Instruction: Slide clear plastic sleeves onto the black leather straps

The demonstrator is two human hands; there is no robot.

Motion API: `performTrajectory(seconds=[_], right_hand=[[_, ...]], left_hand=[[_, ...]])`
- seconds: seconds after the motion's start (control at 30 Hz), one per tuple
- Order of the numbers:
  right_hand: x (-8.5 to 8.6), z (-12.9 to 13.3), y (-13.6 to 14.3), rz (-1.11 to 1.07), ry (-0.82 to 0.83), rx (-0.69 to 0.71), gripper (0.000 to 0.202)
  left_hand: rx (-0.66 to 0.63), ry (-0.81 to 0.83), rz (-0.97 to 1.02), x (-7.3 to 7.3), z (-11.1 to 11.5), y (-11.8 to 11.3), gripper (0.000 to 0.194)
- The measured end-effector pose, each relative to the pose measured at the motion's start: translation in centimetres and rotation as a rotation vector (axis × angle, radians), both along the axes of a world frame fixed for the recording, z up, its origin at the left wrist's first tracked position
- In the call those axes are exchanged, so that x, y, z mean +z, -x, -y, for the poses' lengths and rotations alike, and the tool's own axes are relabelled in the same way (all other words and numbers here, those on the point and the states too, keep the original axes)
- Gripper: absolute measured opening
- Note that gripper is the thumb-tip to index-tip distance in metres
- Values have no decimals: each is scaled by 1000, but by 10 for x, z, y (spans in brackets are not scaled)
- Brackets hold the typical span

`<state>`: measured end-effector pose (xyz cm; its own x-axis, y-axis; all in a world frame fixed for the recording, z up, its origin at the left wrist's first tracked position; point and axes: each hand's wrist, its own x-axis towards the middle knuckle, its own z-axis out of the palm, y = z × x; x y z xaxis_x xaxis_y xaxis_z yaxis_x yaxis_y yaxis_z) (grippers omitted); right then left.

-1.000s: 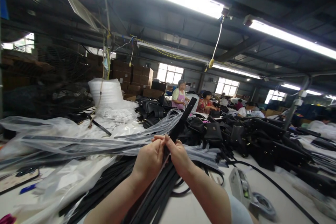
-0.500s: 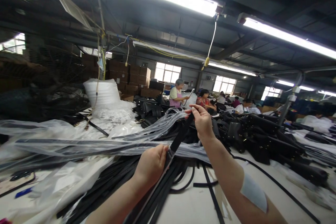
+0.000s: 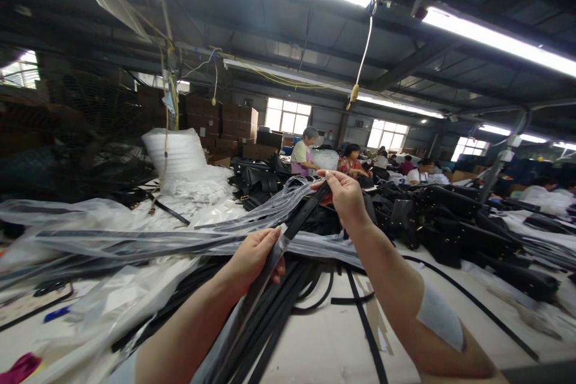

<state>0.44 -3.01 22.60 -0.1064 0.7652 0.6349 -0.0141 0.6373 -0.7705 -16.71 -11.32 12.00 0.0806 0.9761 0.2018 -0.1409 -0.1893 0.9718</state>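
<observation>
From here I can see the worker's left hand (image 3: 256, 252) and right hand (image 3: 346, 195), both ungloved, with slim fingers and a thumbnail visible on each. The left forearm (image 3: 189, 318) and right forearm (image 3: 391, 270) are bare too, smooth and widening toward the elbow. A pale blue panel (image 3: 440, 315) with a curved lower edge lies against the right arm, a sleeve or a patch, I can't tell which. Similar pale blue material (image 3: 123, 370) shows by the left arm.

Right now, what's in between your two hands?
A black strap stretches slantwise from the left hand up to the right hand. You can see it in the head view.
</observation>
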Motion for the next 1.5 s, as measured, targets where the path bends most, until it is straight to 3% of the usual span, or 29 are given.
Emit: performTrajectory(seconds=[0.13, 0.27, 0.53, 0.8, 1.1, 1.33, 1.5], right_hand=[[21, 9, 9, 61, 2, 70, 37], [31, 20, 22, 151, -67, 88, 33], [29, 29, 30, 286, -258, -12, 34], [30, 23, 29, 228, -134, 34, 40], [38, 33, 31, 253, -199, 19, 42], [31, 34, 34, 319, -279, 23, 35], [30, 36, 39, 283, -166, 68, 30]], left_hand=[[-88, 25, 247, 7, -2, 8, 42], [-110, -6, 276, 9, -2, 8, 41], [-110, 26, 277, 7, -5, 9, 46], [-77, -32, 228, 18, 1, 15, 45], [-80, -66, 216, 43, 1, 16, 47], [-37, -103, 175, 38, -1, 14, 46], [11, -180, 130, 40, -2, 9, 47]])
